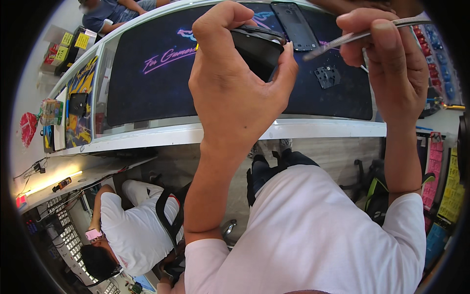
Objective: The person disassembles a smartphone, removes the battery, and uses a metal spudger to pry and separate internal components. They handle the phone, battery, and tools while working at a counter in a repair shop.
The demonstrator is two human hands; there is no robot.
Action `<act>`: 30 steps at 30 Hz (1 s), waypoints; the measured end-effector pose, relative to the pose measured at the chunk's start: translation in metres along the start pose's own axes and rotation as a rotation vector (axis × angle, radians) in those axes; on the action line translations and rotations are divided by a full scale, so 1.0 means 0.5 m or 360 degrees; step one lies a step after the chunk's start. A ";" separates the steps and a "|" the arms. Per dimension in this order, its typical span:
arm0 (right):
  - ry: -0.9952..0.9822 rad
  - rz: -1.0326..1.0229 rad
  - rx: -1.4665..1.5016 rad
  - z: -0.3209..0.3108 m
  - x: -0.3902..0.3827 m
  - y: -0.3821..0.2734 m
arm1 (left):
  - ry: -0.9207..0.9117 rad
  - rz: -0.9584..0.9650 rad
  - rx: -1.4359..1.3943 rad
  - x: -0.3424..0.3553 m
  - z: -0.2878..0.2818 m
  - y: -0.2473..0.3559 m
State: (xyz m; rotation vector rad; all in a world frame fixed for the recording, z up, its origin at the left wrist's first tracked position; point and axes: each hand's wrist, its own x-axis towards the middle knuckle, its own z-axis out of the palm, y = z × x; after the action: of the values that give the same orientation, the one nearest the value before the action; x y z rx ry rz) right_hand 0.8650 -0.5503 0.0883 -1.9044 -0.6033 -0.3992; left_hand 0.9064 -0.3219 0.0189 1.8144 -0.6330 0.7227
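Observation:
My left hand [235,88] is wrapped round a black phone [259,51], held raised and tilted above the dark mat; my palm and fingers hide part of it. Between the thumb and fingers of my right hand [394,63] is a pair of metal tweezers [362,36], its tips pointing left toward the phone but apart from it. Beyond the phone, a dark phone back cover [295,27] lies on the mat. Nearer and below the tweezers lies a small black perforated inner cover plate [327,77].
The dark mat [147,93] with pink and blue print covers a white-framed counter [171,134]. Trays of red and blue small parts [443,59] stand at the right. A person in white [139,220] sits at the lower left; another person [115,14] is across the counter.

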 end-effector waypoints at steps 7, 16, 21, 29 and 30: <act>-0.0245 -0.0584 -0.0751 0.030 0.064 -0.010 | 0.0047 0.0036 0.0010 0.005 0.002 -0.004; -0.0477 -0.0758 -0.0763 0.044 0.090 -0.010 | 0.0087 0.0022 -0.0134 0.015 0.001 -0.007; -0.0882 -0.0623 -0.0978 0.026 0.113 -0.057 | 0.0057 -0.0004 -0.0136 0.014 -0.001 -0.002; -0.1198 -0.0523 -0.1133 0.019 0.143 -0.089 | -0.0008 -0.0093 -0.0061 0.020 -0.010 0.010; -0.1230 -0.0521 -0.1147 0.019 0.149 -0.092 | 0.0001 -0.0062 -0.0016 0.019 -0.008 0.006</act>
State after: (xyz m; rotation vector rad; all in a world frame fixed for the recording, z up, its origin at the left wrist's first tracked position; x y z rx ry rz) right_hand 0.8995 -0.5097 0.1585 -2.6672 -1.4374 -0.0532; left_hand 0.9102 -0.3200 0.0286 1.8120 -0.5984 0.6929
